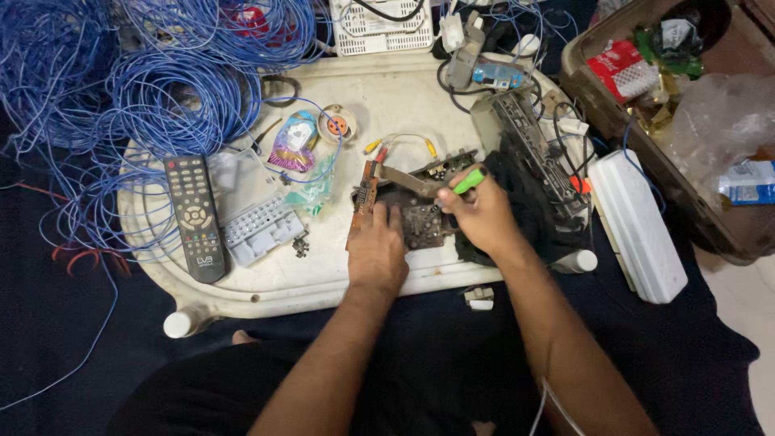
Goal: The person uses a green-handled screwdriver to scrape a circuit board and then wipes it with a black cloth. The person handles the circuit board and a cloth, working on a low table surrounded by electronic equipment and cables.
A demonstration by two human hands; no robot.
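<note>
A dusty circuit board (420,220) lies in the middle of a white plastic tray (379,97). My left hand (377,246) rests flat on the board's left part, fingers pressing it down. My right hand (476,214) grips a green-handled screwdriver (467,181) whose tip points down-left onto the board. A narrow brown board strip (365,198) with coloured wire ends sits just left of my left hand's fingers. A flat metal bracket (408,179) lies across the board above my hands.
A black remote control (194,216) and a grey keypad piece (260,230) lie on the tray's left. Blue wire coils (161,89) pile at the upper left. A white box (636,226) and an open case (686,97) of clutter stand at right.
</note>
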